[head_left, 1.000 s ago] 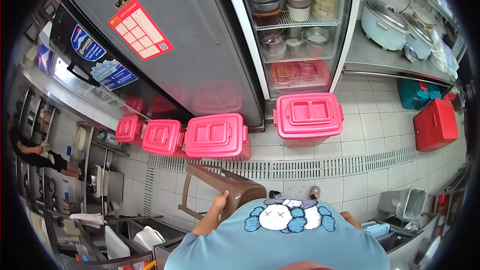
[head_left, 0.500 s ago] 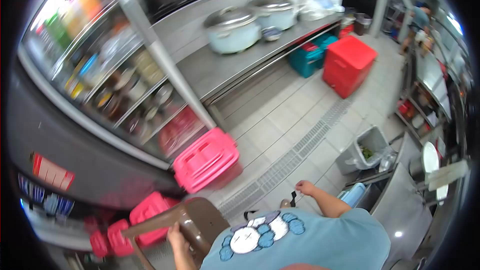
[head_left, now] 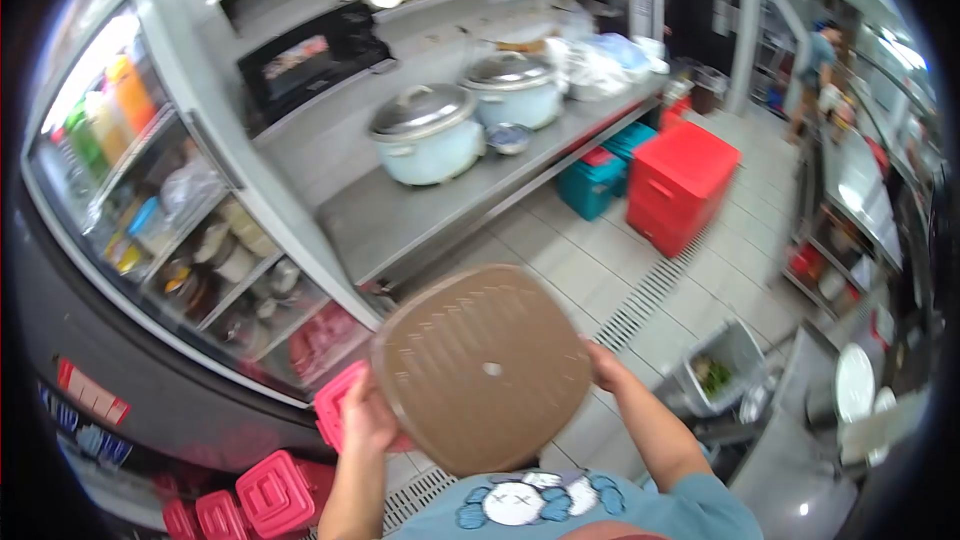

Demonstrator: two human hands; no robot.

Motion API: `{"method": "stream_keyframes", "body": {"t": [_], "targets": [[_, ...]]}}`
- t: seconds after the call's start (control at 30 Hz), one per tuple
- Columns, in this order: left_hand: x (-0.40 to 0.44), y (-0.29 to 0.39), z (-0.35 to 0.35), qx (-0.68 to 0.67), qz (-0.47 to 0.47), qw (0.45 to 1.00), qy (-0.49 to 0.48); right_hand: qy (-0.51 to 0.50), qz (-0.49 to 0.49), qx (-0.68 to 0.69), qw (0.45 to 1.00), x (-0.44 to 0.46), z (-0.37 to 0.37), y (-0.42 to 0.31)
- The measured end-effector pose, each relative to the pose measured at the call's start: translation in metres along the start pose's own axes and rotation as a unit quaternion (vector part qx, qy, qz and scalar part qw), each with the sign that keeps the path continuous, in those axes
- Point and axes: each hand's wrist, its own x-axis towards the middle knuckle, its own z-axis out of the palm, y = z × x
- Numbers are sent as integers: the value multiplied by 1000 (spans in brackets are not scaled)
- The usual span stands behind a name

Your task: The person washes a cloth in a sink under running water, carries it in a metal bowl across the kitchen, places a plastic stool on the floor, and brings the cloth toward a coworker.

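Observation:
A brown plastic stool [head_left: 470, 325] is held up in front of my body, its ribbed seat with a small centre hole facing me. My left hand [head_left: 368, 415] grips its left edge. On the opposite edge is my right hand [head_left: 604, 367], its fingers partly hidden behind the seat. The stool's legs are out of sight beneath it. Partly covered by my left hand and the stool, a pink lidded bin [head_left: 335, 402] stands by the fridge.
A glass-door fridge [head_left: 200, 230] rises at left, with pink bins [head_left: 280, 495] below. Big lidded pots [head_left: 425, 140] stand on a steel counter [head_left: 350, 230]. A red box [head_left: 680, 185], floor drain [head_left: 640, 300] and grey waste bin [head_left: 745, 350] lie ahead. Another person [head_left: 820, 65] is far right.
The stool has come up from low on my left to in front of my chest. My right hand, free before, now holds its right side. My view has tilted up.

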Motion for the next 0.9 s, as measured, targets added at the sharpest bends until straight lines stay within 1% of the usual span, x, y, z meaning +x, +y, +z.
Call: {"method": "stream_keyframes", "body": {"t": [0.03, 0.07, 0.1, 0.13, 0.17, 0.2, 0.27, 0.3, 0.33, 0.37, 0.4, 0.43, 0.47, 0.5, 0.53, 0.57, 0.6, 0.63, 0.67, 0.7, 0.73, 0.77, 0.8, 0.83, 0.87, 0.9], "targets": [[17, -5, 20, 28, -50, 998, -10, 50, 14, -45, 998, -9, 14, -36], [57, -26, -2, 40, -36, 998, 13, 52, -8, 9, 999, -5, 4, -47], [64, -25, 30, 61, -94, 993, -47, 68, -7, 38, 997, -1, -4, -62], [81, -31, 50, 68, -115, 990, -53, 89, -7, 68, 994, 1, -12, -78], [110, -39, 53, 64, -158, 983, -71, 80, -36, 85, 992, 0, -16, -98], [132, -43, 69, 60, -183, 978, -77, 75, -59, 102, 990, 2, -22, -114], [185, -64, 83, 78, -233, 963, -109, 102, -94, 66, 988, 22, -57, -131], [216, -79, 85, 87, -249, 959, -105, 134, -73, 59, 987, 26, -68, -138], [252, -97, 85, 99, -252, 949, -160, 163, -61, 49, 984, 43, -80, -150], [265, -106, 107, 136, -259, 940, -175, 159, -55, 96, 981, 62, -100, -154], [298, -126, 107, 256, -233, 931, -114, 156, -42, 138, 977, 79, -120, -155], [331, -153, 90, 366, -207, 907, -40, 150, -35, 127, 980, 89, -135, -158], [360, -177, 72, 489, -132, 862, -18, 146, -49, 129, 980, 95, -148, -164], [380, -193, 53, 643, -40, 764, -36, 138, -68, 131, 979, 113, -159, -178], [389, -199, 50, 773, 46, 631, -50, 126, -61, 121, 983, 134, -171, -190], [403, -201, 46, 771, 40, 635, -39, 192, -88, 95, 973, 150, -184, -196], [401, -195, 46, 817, 35, 568, -92, 265, -108, 71, 955, 155, -200, -194], [384, -197, 44, 851, 13, 501, -156, 243, -61, 48, 967, 169, -219, -203], [380, -203, 29, 843, -7, 511, -171, 287, -42, 14, 957, 183, -239, -201], [391, -229, -24, 807, -5, 556, -200, 335, -37, 27, 941, 210, -272, -189], [383, -237, -40, 784, -70, 589, -183, 396, -27, 28, 917, 232, -283, -193], [367, -237, -44, 776, -126, 601, -141, 415, -31, 43, 908, 272, -327, -170], [355, -245, -67, 786, -141, 590, -120, 374, -37, 107, 921, 291, -334, -169], [335, -247, -72, 792, -151, 586, -84, 418, 23, 131, 899, 314, -337, -172], [321, -250, -74, 798, -154, 581, -46, 430, 84, 160, 885, 334, -336, -177], [309, -257, -83, 788, -165, 593, 5, 460, 94, 107, 877, 363, -360, -161]]}}
